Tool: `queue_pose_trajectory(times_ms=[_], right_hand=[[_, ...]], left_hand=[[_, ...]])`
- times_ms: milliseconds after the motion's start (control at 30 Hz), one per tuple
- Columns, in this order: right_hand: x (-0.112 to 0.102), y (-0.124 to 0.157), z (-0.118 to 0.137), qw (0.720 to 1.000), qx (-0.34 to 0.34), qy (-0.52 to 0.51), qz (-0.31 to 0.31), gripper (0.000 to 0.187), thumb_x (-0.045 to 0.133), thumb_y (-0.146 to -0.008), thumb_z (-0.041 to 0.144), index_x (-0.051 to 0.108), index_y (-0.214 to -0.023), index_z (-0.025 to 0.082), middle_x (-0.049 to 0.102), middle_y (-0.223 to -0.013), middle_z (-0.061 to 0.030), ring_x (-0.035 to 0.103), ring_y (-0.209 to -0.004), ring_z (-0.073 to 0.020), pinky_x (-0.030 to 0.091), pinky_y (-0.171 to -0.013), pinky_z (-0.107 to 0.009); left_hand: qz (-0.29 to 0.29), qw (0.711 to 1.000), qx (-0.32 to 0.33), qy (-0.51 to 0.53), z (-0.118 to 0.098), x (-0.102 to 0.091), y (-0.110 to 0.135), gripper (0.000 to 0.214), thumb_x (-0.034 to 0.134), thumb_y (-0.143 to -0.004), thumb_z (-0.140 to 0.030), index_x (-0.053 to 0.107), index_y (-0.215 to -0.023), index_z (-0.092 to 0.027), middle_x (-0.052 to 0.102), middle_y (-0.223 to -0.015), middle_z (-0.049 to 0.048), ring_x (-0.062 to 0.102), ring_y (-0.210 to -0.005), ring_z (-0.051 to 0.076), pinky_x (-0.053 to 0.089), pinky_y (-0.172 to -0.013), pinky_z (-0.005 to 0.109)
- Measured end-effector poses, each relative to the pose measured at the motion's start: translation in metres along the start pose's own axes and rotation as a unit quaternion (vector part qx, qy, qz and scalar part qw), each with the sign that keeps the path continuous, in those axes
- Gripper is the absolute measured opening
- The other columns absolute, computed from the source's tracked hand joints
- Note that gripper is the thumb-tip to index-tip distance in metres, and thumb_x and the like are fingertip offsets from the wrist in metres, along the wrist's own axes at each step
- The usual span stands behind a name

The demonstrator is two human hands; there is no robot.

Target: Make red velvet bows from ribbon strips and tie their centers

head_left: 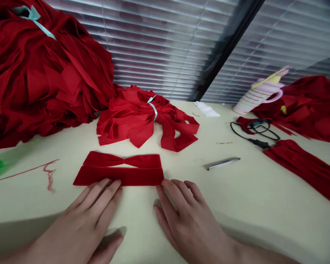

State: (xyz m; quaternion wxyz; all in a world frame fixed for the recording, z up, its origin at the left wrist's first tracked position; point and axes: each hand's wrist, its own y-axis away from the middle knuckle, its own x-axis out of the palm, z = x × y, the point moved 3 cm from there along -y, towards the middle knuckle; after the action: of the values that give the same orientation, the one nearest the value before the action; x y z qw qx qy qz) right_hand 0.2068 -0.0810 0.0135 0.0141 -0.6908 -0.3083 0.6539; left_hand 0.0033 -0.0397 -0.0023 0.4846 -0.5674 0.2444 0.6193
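Observation:
A red fabric strip (132,176) lies flat on the pale table, its long edge toward me. Just behind it is a second red fabric piece (123,160), pinched narrow in the middle, with a sliver of table showing between the two. My left hand (90,216) rests palm down, fingers stretched out, fingertips on the strip's near edge and thumb apart. At the strip's near right corner, my right hand (184,216) touches the fabric with its fingertips, fingers extended and thumb spread. Neither hand is closed round anything.
Behind lie a tied bundle of red strips (137,117) and a large red heap (44,73). To the right are a silver pen (224,163), a black cable (255,141), a striped mug (258,97) and folded red fabric (302,165). Window blinds (159,47) stand behind.

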Motion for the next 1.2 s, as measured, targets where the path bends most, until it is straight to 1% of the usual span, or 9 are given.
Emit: queue_pose_trajectory(times_ms=[167,333,600,733,800,867,1000,1133,1200], right_hand=[[-0.002,0.004,0.002,1.0,-0.016,-0.005,-0.027,0.024,0.052,-0.084,0.019,0.067,-0.1,0.011,0.065,-0.104,-0.0138,0.056,-0.092,-0.0297,0.041,-0.078,-0.045],[-0.004,0.003,0.002,0.998,-0.023,-0.044,-0.026,0.02,0.053,-0.084,0.019,0.068,-0.094,0.012,0.065,-0.103,-0.0133,0.057,-0.09,-0.0283,0.042,-0.078,-0.045],[-0.001,0.005,0.0,0.996,-0.032,-0.079,-0.035,0.019,0.055,-0.083,0.017,0.066,-0.098,0.011,0.065,-0.103,-0.0141,0.057,-0.093,-0.0301,0.042,-0.081,-0.049],[-0.011,0.002,-0.006,0.989,-0.05,-0.125,-0.055,0.019,0.056,-0.082,0.014,0.064,-0.098,0.01,0.063,-0.106,-0.0162,0.056,-0.099,-0.0306,0.042,-0.083,-0.05],[-0.017,-0.005,-0.011,0.987,-0.052,-0.135,-0.07,0.018,0.055,-0.082,0.011,0.063,-0.097,0.009,0.063,-0.102,-0.0169,0.057,-0.096,-0.0285,0.042,-0.081,-0.049],[-0.021,-0.015,-0.015,0.986,-0.065,-0.136,-0.069,0.016,0.054,-0.081,0.007,0.063,-0.094,0.009,0.064,-0.098,-0.0159,0.058,-0.091,-0.0262,0.043,-0.079,-0.047],[-0.012,-0.046,-0.008,0.978,-0.107,-0.179,-0.009,0.016,0.053,-0.081,0.007,0.065,-0.089,0.012,0.064,-0.091,-0.0104,0.059,-0.085,-0.0212,0.046,-0.076,-0.038],[0.012,-0.073,0.003,0.959,-0.095,-0.258,0.073,0.016,0.052,-0.086,0.017,0.067,-0.091,0.014,0.065,-0.086,-0.0063,0.06,-0.084,-0.0181,0.049,-0.079,-0.032],[0.022,-0.078,0.006,0.95,-0.088,-0.278,0.11,0.016,0.052,-0.086,0.017,0.068,-0.088,0.014,0.065,-0.084,-0.0053,0.06,-0.082,-0.0167,0.05,-0.077,-0.029]], left_hand=[[-0.003,1.0,0.006,-0.001,0.001,-0.001,-0.001,0.063,0.049,-0.083,-0.047,0.043,-0.133,-0.008,0.046,-0.136,0.0154,0.039,-0.122,0.032,0.02,-0.1,0.039],[-0.007,1.0,0.01,0.001,0.001,-0.001,-0.004,0.062,0.05,-0.083,-0.047,0.046,-0.131,-0.007,0.048,-0.134,0.0165,0.041,-0.12,0.032,0.021,-0.099,0.041],[-0.005,1.0,0.01,0.005,0.001,-0.002,-0.004,0.061,0.049,-0.083,-0.048,0.047,-0.13,-0.009,0.049,-0.134,0.0143,0.041,-0.12,0.031,0.022,-0.099,0.039],[0.002,1.0,0.003,0.012,0.002,-0.005,-0.005,0.061,0.047,-0.085,-0.048,0.043,-0.134,-0.011,0.046,-0.137,0.011,0.039,-0.123,0.03,0.023,-0.1,0.037],[0.005,1.0,0.004,0.013,0.002,-0.008,-0.005,0.06,0.046,-0.086,-0.048,0.044,-0.133,-0.011,0.046,-0.137,0.0118,0.04,-0.122,0.03,0.027,-0.099,0.036],[0.014,1.0,0.005,0.018,0.001,-0.011,-0.005,0.059,0.045,-0.086,-0.048,0.046,-0.131,-0.009,0.048,-0.135,0.014,0.043,-0.12,0.031,0.034,-0.096,0.037],[0.039,0.998,0.006,0.04,0.001,-0.014,-0.008,0.06,0.045,-0.086,-0.045,0.044,-0.131,-0.005,0.049,-0.133,0.0179,0.047,-0.117,0.033,0.043,-0.091,0.041],[0.042,0.997,0.001,0.066,0.003,-0.017,-0.01,0.058,0.048,-0.085,-0.041,0.045,-0.129,-0.003,0.05,-0.13,0.0202,0.047,-0.117,0.035,0.046,-0.091,0.044],[0.023,0.996,-0.02,0.086,0.007,-0.02,-0.012,0.05,0.046,-0.087,-0.034,0.048,-0.126,-0.003,0.052,-0.127,0.0197,0.048,-0.116,0.033,0.047,-0.09,0.043]])
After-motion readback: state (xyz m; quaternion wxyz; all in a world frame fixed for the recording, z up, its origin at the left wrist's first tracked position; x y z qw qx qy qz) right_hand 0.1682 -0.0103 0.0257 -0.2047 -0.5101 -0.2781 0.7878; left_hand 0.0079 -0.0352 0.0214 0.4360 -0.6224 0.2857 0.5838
